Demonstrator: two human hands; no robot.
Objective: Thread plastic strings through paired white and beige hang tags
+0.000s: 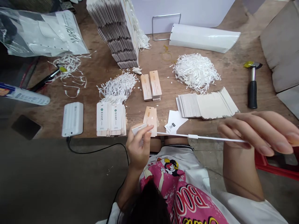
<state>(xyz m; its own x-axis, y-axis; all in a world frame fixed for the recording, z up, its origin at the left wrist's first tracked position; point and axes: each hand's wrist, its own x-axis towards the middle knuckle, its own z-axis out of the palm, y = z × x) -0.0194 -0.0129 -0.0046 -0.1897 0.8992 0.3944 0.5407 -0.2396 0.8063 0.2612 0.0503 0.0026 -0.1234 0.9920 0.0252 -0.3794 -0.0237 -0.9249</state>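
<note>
My left hand (138, 146) pinches a small stack of white cards (139, 128) at the table's front edge. A white cord (210, 137) runs taut from these cards to my right hand (257, 132), whose thumb side holds its far end with the other fingers spread loosely. A small white plastic piece (192, 136) sits along the cord. Just behind my left hand lie tan tags (150, 115). White cards with a printed code (174, 122) are to their right. At left, finished-looking white tags (111, 117) lie in two stacks with their strings (118, 87) fanned out behind.
Loose white cords (196, 72) form a heap behind a row of cards (205, 104). Tan tag stacks (151, 85) stand mid-table. A hammer (252, 85) lies right, a power bank (73, 119) left. Tall card stacks (116, 34) stand at the back; a red crate (275, 168) is lower right.
</note>
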